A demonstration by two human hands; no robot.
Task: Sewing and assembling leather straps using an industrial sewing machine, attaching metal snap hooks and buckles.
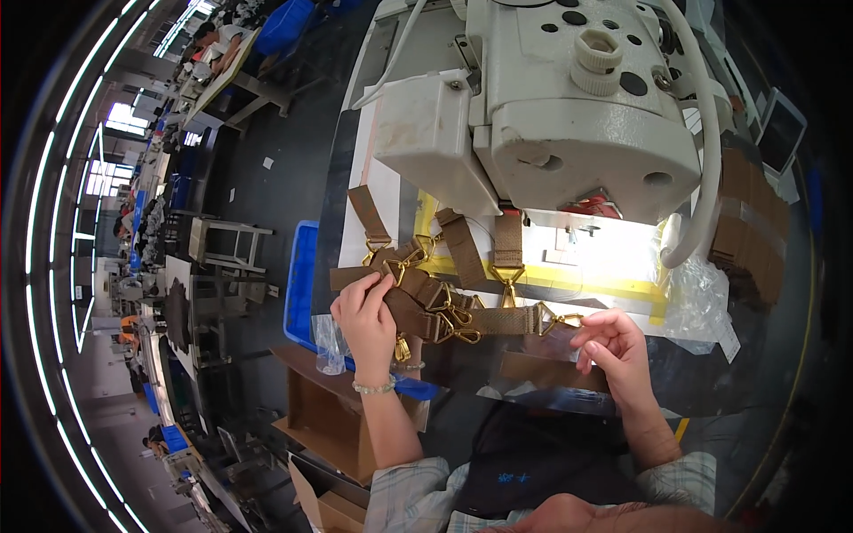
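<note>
A bundle of brown webbing straps [410, 313] with gold-coloured metal snap hooks lies at the front of the sewing machine's work surface. My left hand [362, 313] is closed at the left side of the bundle, thumb and fingers pinching a brown strap; parts of its grip are hidden. One strap [506, 321] runs from the bundle to the right and ends in a gold snap hook [560, 318]. Beside that hook is my right hand [617, 348], its fingers loosely curled and apart, with nothing visible in them. Other strap ends spread toward the machine.
A pale industrial sewing machine [586, 115] stands over the brightly lit surface. Clear plastic bags [697, 298] and stacked brown cardboard [749, 226] are to the right. A blue bin [302, 284] and an open cardboard box [329, 409] sit at the left. People work in the background.
</note>
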